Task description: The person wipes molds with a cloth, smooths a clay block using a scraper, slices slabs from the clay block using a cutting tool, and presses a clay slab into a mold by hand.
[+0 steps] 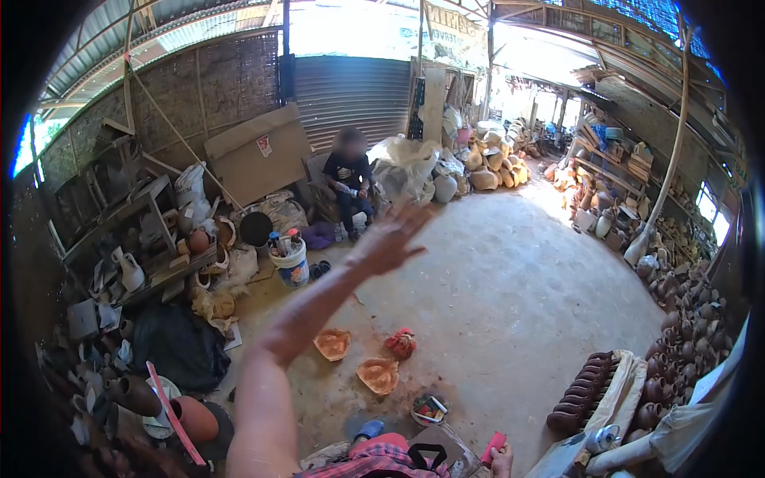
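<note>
My left hand (390, 239) is stretched out forward in the air with its fingers apart, holding nothing. My right hand (502, 460) is low at the bottom edge, its fingers closed round a flat red block (493, 448) whose kind I cannot make out. On the floor ahead lie two shallow orange-brown pieces (377, 375), like plaster or clay shells, beside a crumpled red cloth (401, 343). Closer to me sits a small bowl (429, 409) with tools or sticks in it. A blue shoe (370, 429) shows near my lap.
A person (348, 175) sits by the corrugated shutter (351, 95). A white bucket (292, 264) holding containers stands to the left. Rows of dark clay pots (586, 390) lie at right, with more pottery (685, 334) piled along that wall. A red strip (174, 414) leans at lower left.
</note>
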### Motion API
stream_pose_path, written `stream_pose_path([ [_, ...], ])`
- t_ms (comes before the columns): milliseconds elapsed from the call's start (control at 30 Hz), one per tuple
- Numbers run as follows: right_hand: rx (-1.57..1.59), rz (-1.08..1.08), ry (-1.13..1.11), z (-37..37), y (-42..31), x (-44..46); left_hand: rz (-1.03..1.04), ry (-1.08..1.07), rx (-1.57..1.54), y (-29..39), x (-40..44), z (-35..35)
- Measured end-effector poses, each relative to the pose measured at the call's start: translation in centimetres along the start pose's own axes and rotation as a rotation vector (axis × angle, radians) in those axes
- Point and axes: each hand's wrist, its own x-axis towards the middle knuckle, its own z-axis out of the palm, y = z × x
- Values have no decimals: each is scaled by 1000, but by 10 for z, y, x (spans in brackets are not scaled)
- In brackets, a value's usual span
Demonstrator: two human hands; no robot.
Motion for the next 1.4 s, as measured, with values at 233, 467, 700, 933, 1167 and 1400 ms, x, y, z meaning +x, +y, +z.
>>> stream_pose_path([
  [233, -230, 37, 6, -11, 10, 9, -376, 377, 270, -86, -39, -66],
  [467, -394, 83, 25, 4, -5, -5, -189, -198, -53, 9, -175, 84],
  [700, -443, 199, -93, -23, 31, 15, -60, 223, -207, 68, -44, 82],
  [933, -533, 109, 114, -19, 0, -32, 157, -136, -767, 126, 11, 99],
  [1167, -268, 210, 163, -18, 29, -56, 9, -1038, -693, 123, -284, 302],
  [1400, -319, 87, 219, -51, 114, -73, -1012, -1445, -661, 129, -523, 215],
])
